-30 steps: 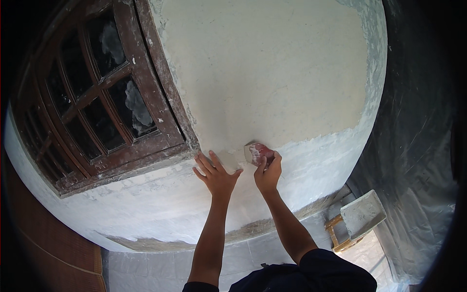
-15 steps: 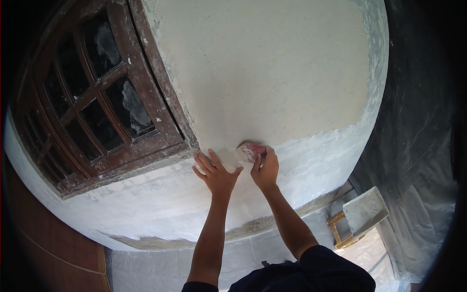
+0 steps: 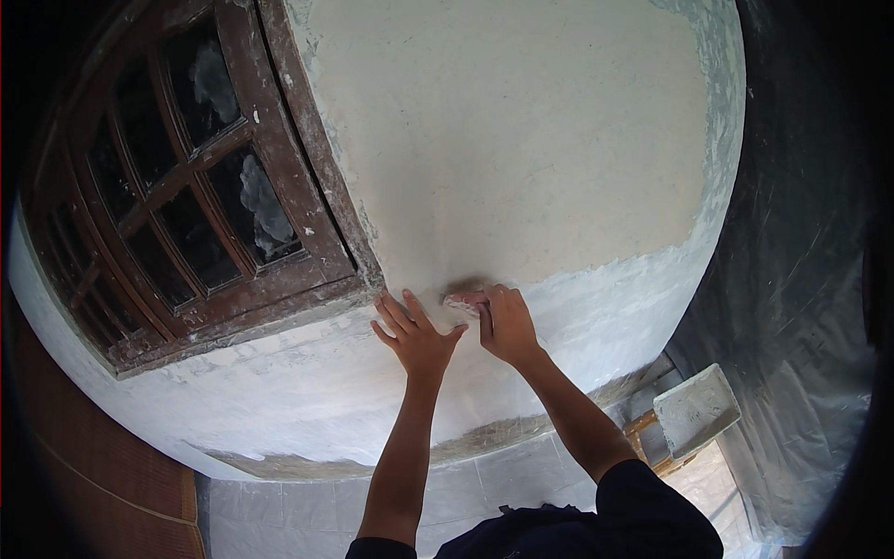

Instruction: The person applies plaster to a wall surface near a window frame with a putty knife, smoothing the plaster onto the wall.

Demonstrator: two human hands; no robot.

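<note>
My left hand (image 3: 416, 340) is spread against the wall (image 3: 521, 158), just below and right of the window frame's lower corner. Nothing is in it. To its right, my right hand (image 3: 510, 323) pinches a small reddish scraper (image 3: 463, 302), smeared with pale plaster. The scraper's blade lies at a flat angle to the wall, and its edge is partly lost in shadow. Around the hands the cream coat of plaster meets a whiter, streaky surface lower down.
A brown wooden window (image 3: 186, 186) with plaster-spotted panes fills the left. A plaster-stained tray (image 3: 697, 410) rests on a wooden stand (image 3: 643, 427) at the lower right. Plastic sheeting (image 3: 801, 391) hangs beyond it. Grey tiles (image 3: 447, 489) cover the floor.
My right hand has tilted the scraper flatter to the wall and shifted it slightly left and down. The left hand stays in almost the same place.
</note>
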